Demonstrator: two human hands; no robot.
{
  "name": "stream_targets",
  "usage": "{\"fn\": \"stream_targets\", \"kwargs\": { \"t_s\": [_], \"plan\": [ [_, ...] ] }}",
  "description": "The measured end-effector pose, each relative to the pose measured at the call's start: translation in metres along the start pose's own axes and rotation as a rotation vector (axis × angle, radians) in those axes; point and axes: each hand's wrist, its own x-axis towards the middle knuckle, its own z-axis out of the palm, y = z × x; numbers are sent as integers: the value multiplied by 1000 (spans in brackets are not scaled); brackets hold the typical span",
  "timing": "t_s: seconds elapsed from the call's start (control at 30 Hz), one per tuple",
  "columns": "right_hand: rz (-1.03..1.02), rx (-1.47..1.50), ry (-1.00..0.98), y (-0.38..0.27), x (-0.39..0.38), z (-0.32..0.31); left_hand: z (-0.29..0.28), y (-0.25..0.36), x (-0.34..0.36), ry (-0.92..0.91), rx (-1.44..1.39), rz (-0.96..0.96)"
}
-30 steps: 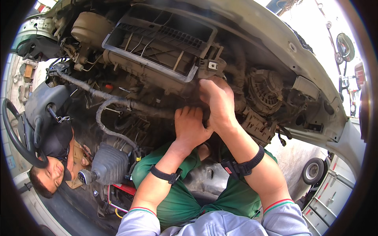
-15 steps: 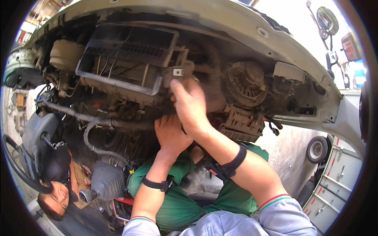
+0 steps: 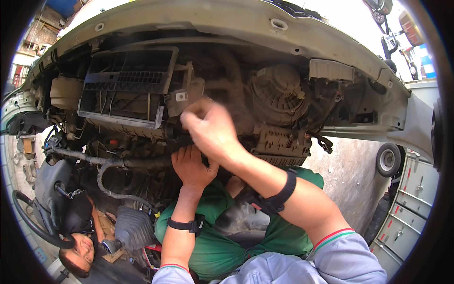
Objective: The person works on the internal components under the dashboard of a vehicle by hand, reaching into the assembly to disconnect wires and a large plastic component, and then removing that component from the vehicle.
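Note:
My left hand (image 3: 193, 166) is closed over the right visible end of a thick, grey wrapped wiring harness (image 3: 142, 162), fingers bent over it. Above and to the right, my right hand (image 3: 213, 127) has its fingers curled toward the thumb. Motion blurs its fingertips, and what they pinch, if anything, is hidden. It is nearest to a dusty bracket with a small pale square plate (image 3: 181, 96), beside the open rectangular heater box (image 3: 125, 90). Behind my hands the lower part of the housing is hidden.
A round blower housing (image 3: 279, 90) and a ribbed module (image 3: 282, 144) sit to the right. On the left are a steering wheel (image 3: 35, 215) and a gear lever boot (image 3: 136, 227). Another person (image 3: 78, 246) is low on the left. A curved body panel (image 3: 227, 21) arches overhead.
The view has shifted, so the dashboard frame sits further left. My right hand has dropped away from the pale plate, and its fingers have curled more. My left hand stays at the harness.

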Motion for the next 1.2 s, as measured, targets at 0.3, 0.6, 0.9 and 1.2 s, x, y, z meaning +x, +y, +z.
{"fn": "stream_targets", "kwargs": {
  "t_s": [0.3,0.6,0.9,1.2],
  "plan": [
    [-274,-603,96,18,23,-75,-5,3,4,-55,-26,-17],
    [-500,-851,-28,34,20,-70,-3,2,2,-57,0,-35],
    [-454,-882,9,37,15,-54,-1,-1,2,-47,6,-17],
    [-457,-887,46,39,13,-48,4,-1,-2,-28,33,11]
  ]
}}
